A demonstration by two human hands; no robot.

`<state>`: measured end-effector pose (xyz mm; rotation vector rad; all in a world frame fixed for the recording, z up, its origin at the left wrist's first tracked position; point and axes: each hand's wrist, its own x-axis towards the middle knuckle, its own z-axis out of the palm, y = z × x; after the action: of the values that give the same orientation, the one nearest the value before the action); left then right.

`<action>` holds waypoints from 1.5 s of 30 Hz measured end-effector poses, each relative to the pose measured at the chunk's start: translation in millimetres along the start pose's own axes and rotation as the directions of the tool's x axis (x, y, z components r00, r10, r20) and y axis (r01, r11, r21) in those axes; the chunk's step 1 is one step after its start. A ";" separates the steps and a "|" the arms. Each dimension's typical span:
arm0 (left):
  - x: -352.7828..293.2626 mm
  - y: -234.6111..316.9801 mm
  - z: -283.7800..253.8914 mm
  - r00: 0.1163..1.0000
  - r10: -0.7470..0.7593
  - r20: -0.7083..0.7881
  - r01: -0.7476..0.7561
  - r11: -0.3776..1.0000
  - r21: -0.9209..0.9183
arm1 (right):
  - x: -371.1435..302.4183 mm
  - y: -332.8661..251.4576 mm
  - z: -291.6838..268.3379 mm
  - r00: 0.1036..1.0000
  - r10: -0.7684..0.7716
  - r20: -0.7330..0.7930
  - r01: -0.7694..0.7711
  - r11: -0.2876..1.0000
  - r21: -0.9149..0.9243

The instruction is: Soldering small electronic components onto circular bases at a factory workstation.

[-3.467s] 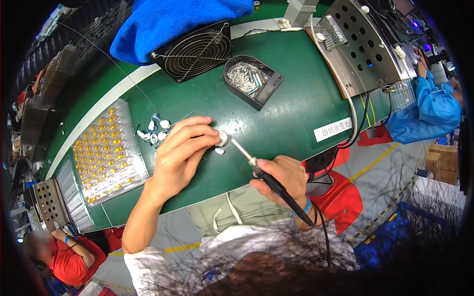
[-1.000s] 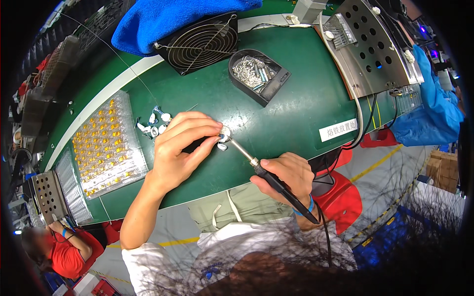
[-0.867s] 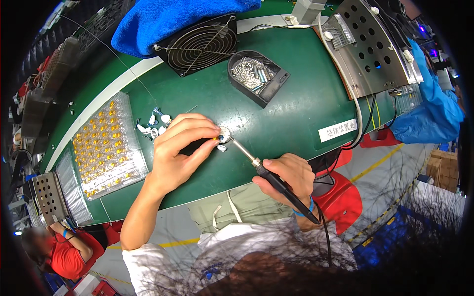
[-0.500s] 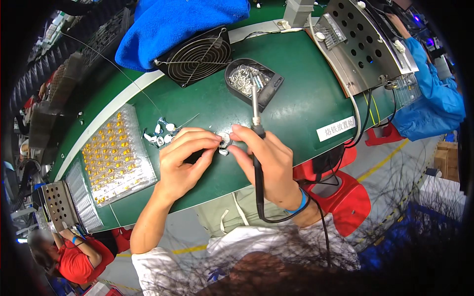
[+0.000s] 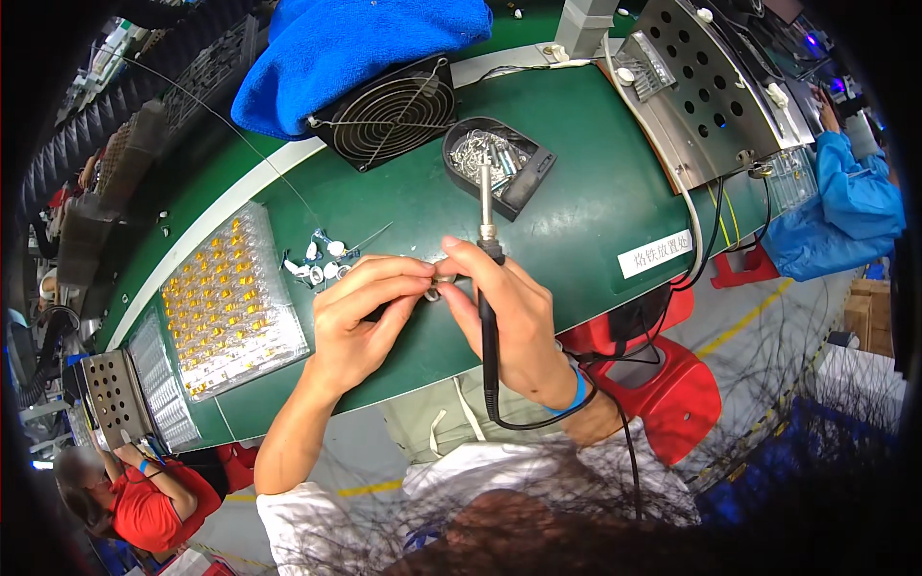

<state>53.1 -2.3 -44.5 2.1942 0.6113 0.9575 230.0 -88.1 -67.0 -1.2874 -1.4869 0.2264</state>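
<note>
Above the green bench, the fingertips of my left hand [image 5: 360, 312] pinch a small round white-and-silver part [image 5: 434, 291], mostly hidden between my fingers. My right hand [image 5: 514, 317] has its thumb and forefinger closed at the other side of that part. A soldering iron [image 5: 489, 336] with a black handle also rests in my right hand, its metal shaft pointing up and away toward a black tray [image 5: 526, 192] of small metal pieces. Left of my fingers lie several small white round parts with blue bits [image 5: 322, 261].
A clear blister tray [image 5: 288, 331] with yellow parts lies on the left. At the back stand a black fan [image 5: 389, 110] and a blue towel [image 5: 355, 48]. A perforated metal stand [image 5: 706, 91] is at right, near a red stool [image 5: 663, 384]. Other people sit at both sides.
My right hand has shifted slightly left with the soldering iron, whose handle stands more upright. The fingertips of both hands have closed in, covering more of the round part.
</note>
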 end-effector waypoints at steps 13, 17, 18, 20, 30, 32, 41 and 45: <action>-1.8 -0.5 -0.6 0.996 -0.080 0.029 0.079 0.995 0.061 | -12.8 -0.6 -14.9 0.984 -0.170 0.059 0.175 0.980 -0.090; -0.8 -1.6 1.4 0.999 -0.046 -0.018 0.047 0.996 0.078 | -11.5 0.6 -6.7 0.976 -0.194 0.094 0.205 0.970 -0.127; 0.3 -3.4 0.2 0.999 0.044 -0.005 -0.044 0.992 0.117 | -10.9 1.3 -5.6 0.976 -0.194 0.102 0.208 0.967 -0.145; 1.5 -6.4 -0.3 0.991 0.130 0.007 -0.130 0.979 0.156 | -9.4 0.8 -5.3 0.973 -0.203 0.108 0.217 0.966 -0.140; -2.6 -6.9 3.6 1.000 0.008 -0.024 -0.008 1.000 -0.008 | -4.9 -0.5 -14.7 0.957 -0.177 0.229 0.220 0.959 -0.179; -1.0 -7.4 3.4 0.999 0.012 -0.035 -0.012 1.000 0.002 | -7.6 1.4 -11.5 0.973 -0.153 0.174 0.175 0.978 -0.117; 3.7 -2.8 -1.3 0.999 0.032 0.022 -0.034 0.994 0.107 | -36.4 7.7 -45.1 0.990 -0.134 0.040 0.131 0.990 0.057; 5.6 -2.0 -0.7 1.000 0.017 0.025 -0.019 0.995 0.095 | -41.5 8.6 -48.4 0.982 -0.189 0.023 0.190 0.981 -0.044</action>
<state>55.8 2.9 -43.0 2.2957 0.6386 0.9275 265.3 -140.4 -79.1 -1.1734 -1.6279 0.0799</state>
